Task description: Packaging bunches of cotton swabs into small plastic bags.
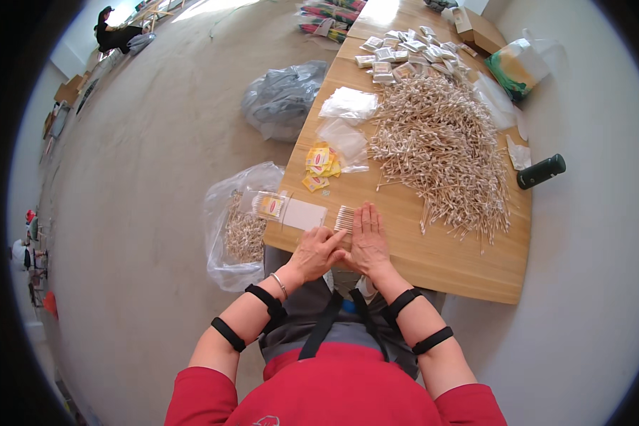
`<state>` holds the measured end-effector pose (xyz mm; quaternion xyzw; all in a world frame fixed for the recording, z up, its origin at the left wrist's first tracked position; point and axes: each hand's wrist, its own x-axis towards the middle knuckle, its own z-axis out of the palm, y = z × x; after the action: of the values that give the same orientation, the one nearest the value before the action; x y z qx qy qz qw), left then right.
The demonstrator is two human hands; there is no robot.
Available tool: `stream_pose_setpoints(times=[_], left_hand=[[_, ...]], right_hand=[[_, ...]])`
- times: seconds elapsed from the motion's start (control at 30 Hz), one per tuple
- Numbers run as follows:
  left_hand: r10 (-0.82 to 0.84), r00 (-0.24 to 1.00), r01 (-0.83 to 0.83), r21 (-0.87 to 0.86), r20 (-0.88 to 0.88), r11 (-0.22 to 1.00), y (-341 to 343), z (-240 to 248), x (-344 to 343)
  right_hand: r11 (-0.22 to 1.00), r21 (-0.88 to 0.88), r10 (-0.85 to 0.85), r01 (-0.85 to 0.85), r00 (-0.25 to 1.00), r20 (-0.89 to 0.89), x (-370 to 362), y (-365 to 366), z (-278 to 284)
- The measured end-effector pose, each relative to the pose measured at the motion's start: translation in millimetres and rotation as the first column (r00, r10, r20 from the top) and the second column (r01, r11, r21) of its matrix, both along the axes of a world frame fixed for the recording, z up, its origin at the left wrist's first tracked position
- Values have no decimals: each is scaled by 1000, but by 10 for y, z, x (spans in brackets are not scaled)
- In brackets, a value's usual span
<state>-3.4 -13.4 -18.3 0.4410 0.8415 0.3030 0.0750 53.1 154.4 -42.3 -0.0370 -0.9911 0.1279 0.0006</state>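
Note:
A small row of cotton swabs [344, 219] lies side by side on the wooden table near its front edge. My right hand [368, 240] rests flat along the row's right side, fingers stretched out and held together. From the lower left my left hand [315, 251] reaches in, its index finger extended to the row's near end and the other fingers loosely bent. Nothing shows in its grasp. Just left of the row is a white card [305, 214], its left end by a clear bag [270, 205] holding swabs and a yellow label. Loose yellow labels [321, 161] lie beyond.
A large heap of swabs [440, 145] covers the table's right half, with packed swab bags [405, 53] behind it. Empty clear bags [349, 104] lie at left. A dark green bottle [541, 172] lies by the wall. A plastic sack of swabs [243, 231] stands left of the table.

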Motion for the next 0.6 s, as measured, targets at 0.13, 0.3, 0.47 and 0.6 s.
stream_pose_setpoints(times=[0.13,0.3,0.47,0.6], left_hand=[[3,1000,-3,-78,0,997,43,28,66],[9,1000,-8,-112,6,994,57,6,73],[16,1000,-16,-149,0,989,64,-5,78],[29,1000,-28,-153,9,988,89,33,83]], right_hand=[[1000,6,5,-5,1000,-17,-1,-15,-14],[999,37,2,0,998,-56,9,-7,-44],[999,43,13,-10,998,-57,6,-3,-39],[1000,17,19,-18,999,-42,8,4,-5]])
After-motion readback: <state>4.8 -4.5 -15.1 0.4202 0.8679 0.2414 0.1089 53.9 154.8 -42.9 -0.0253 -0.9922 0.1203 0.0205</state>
